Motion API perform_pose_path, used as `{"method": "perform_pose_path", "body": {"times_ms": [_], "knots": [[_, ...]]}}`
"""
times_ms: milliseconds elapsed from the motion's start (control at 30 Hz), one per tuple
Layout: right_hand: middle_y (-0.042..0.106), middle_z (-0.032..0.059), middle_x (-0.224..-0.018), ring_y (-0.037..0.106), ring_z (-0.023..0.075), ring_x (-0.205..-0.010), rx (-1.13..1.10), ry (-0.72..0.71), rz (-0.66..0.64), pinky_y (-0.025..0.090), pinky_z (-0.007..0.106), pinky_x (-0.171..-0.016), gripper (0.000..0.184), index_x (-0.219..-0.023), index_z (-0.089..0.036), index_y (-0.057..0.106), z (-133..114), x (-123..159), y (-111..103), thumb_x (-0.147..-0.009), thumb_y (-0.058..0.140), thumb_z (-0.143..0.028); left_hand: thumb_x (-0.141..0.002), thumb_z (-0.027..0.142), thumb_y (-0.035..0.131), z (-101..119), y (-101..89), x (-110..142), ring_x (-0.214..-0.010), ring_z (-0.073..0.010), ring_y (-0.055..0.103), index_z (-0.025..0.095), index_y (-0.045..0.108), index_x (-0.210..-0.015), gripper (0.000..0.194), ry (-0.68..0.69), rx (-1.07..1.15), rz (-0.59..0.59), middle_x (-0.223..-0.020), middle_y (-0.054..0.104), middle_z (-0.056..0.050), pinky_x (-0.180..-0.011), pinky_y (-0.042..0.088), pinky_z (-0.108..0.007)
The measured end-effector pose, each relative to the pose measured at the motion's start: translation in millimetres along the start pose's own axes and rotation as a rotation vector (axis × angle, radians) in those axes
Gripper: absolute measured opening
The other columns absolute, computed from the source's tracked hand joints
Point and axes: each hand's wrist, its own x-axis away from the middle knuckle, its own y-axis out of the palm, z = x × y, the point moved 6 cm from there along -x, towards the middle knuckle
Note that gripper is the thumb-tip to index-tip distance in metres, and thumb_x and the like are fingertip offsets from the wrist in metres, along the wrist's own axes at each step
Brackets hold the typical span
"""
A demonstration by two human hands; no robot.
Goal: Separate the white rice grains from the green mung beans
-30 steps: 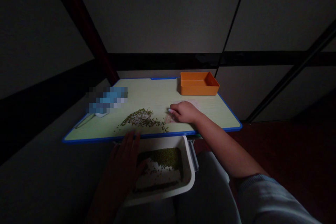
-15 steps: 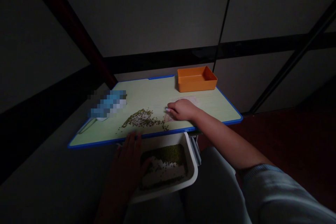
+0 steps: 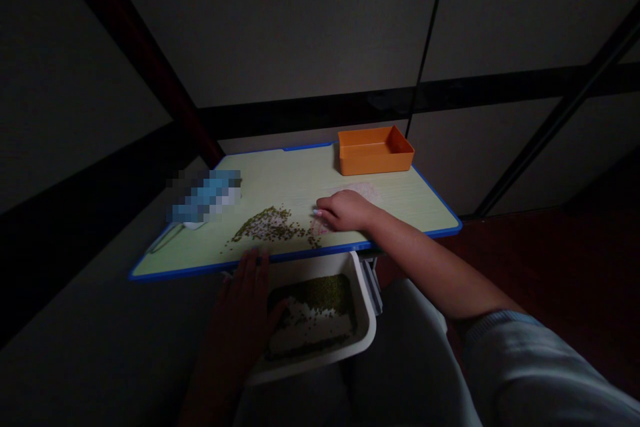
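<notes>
Small green beans (image 3: 270,223) lie left of the curled right hand (image 3: 345,210), its grip hidden; the left hand (image 3: 244,307), fingers extended, overlaps a white tub (image 3: 369,320).

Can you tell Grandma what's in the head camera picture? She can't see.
A person's curled right hand is over a pale, blue-edged table, beside scattered green grains. The left hand is at a white tub holding more grains below the table's edge; an orange box stands at the back right.

The one view looks forward and down from the wearer's head, above the lap (image 3: 405,340): tub (image 3: 369,333) close below, table (image 3: 280,177) mid-frame, wall (image 3: 310,20) beyond.
</notes>
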Motion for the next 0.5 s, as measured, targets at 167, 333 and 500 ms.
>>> {"method": "perform_pose_path", "body": {"times_ms": [167, 333, 500], "knots": [[0.072, 0.0089, -0.085, 0.057, 0.0182, -0.072, -0.033, -0.016, 0.001, 0.019, 0.030, -0.059, 0.036, -0.096, -0.018, 0.065, -0.5, 0.3, -1.1, -0.096, 0.035, -0.038, -0.086, 0.062, 0.031, -1.0, 1.5, -0.1, -0.139, -0.0355, 0.037, 0.009, 0.015, -0.148, 0.083, -0.001, 0.012, -0.012, -0.151, 0.036, -0.024, -0.104, 0.039, -0.053], [0.072, 0.0090, -0.087, 0.057, 0.0177, -0.071, -0.010, 0.018, 0.013, 0.017, 0.030, -0.058, 0.035, -0.098, -0.018, 0.065, 0.3, -0.5, 0.3, -0.096, 0.035, -0.038, -0.086, 0.061, 0.033, -0.2, 0.2, -0.1, -0.139, -0.0354, 0.037, 0.009, 0.014, -0.148, 0.083, 0.000, 0.008, 0.002, -0.151, 0.036, -0.024, -0.105, 0.038, -0.053], [0.072, 0.0087, -0.086, 0.057, 0.0178, -0.071, 0.001, 0.026, 0.009, 0.016, 0.030, -0.058, 0.036, -0.098, -0.018, 0.065, -2.0, -1.0, 2.7, -0.096, 0.035, -0.039, -0.086, 0.059, 0.034, 0.4, 0.5, 1.1, -0.140, -0.0341, 0.035, 0.011, 0.014, -0.148, 0.081, -0.007, 0.006, -0.019, -0.152, 0.036, -0.022, -0.106, 0.038, -0.052]]}}
